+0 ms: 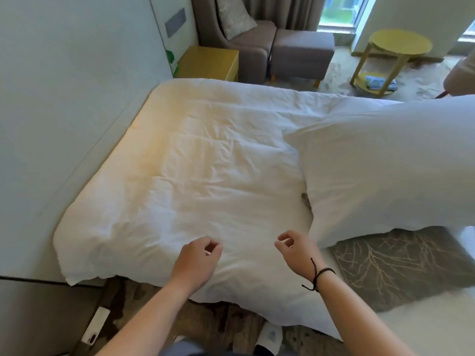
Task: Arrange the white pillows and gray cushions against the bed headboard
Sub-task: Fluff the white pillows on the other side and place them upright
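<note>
Pillow [390, 170], white, lies on the right of the bed [180, 176], overlapping a gray cushion [401, 263] nearer me. Both my hands, left [198, 258] and right [295, 250], hover above the near sheet, each grip loosely curled, holding nothing.

Legible text, labels, brands, numbers, signs: none.
</note>
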A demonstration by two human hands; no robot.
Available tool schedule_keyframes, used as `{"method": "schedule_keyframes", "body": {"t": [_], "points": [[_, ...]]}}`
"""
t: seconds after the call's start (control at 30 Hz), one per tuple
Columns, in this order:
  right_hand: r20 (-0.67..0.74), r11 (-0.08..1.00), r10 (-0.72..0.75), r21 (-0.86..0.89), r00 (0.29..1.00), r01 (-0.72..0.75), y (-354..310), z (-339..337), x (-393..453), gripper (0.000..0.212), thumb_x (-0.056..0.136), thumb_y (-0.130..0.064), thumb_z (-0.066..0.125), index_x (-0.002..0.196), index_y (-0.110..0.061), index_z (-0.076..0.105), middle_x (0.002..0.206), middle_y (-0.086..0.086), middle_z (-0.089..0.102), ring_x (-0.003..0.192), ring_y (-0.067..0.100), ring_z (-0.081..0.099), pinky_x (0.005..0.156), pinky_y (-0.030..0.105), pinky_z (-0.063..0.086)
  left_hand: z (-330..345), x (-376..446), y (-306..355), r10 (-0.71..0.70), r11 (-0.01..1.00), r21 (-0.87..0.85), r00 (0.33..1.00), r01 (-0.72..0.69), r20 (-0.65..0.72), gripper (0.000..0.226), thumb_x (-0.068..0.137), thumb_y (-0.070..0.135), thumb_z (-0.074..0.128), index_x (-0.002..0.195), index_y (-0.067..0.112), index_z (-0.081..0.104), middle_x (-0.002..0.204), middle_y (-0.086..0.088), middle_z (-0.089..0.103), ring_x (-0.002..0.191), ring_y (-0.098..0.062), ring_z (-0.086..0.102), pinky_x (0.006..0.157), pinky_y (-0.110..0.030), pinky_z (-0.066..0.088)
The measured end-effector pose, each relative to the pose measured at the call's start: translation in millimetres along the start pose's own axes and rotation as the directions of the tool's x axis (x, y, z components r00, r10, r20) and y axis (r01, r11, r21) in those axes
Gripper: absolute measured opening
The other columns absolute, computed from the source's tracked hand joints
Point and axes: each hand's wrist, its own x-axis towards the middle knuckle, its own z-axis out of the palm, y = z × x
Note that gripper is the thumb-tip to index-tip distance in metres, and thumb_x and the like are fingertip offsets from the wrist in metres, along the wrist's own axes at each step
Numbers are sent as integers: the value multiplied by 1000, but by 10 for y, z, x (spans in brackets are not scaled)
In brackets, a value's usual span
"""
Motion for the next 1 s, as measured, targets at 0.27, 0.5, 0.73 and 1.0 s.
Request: {"method": "schedule_keyframes", "body": {"t": [0.27, 0.5, 0.73, 1.0], "points": [[-138, 967, 244, 110, 960, -230, 621, -468, -38, 20, 91, -37, 60, 107, -25, 64, 92, -10, 66, 89, 10, 61, 80, 31, 52, 520, 874, 716, 132, 989, 49, 983, -139, 130, 18, 87, 38, 59, 72, 33, 67, 74, 27, 67, 71, 8, 61, 63, -23, 45], [-370, 906, 422, 141, 828, -399, 935, -1147, -299, 28, 91, -42, 62, 115, -28, 59, 92, -14, 61, 85, 2, 57, 76, 27, 50, 1136, 1354, 1387, 289, 956, -58, 898, -286, 333, 10, 86, 37, 61, 79, 39, 67, 65, 6, 66, 66, -5, 60, 62, -27, 46], [-336, 858, 511, 258, 791, -444, 1270, -1501, -35, 47, 89, -45, 65, 130, -27, 50, 112, -5, 59, 97, 11, 58, 75, 26, 49, 1521, 1498, 1671, 286, 956, -50, 881, -289, 376, 27, 85, 38, 60, 112, 36, 63, 81, 8, 59, 88, -7, 55, 75, -31, 44], [-122, 553, 629, 764, 768, -332, 1896, -2043, 934, 69, 87, -46, 68, 139, -7, 47, 117, 8, 62, 99, 22, 60, 84, 36, 50, 1646, 1758, 2013, 240, 944, 151, 925, -293, 295, 43, 86, 36, 61, 128, 35, 52, 125, 4, 54, 117, -15, 51, 88, -32, 43]]}}
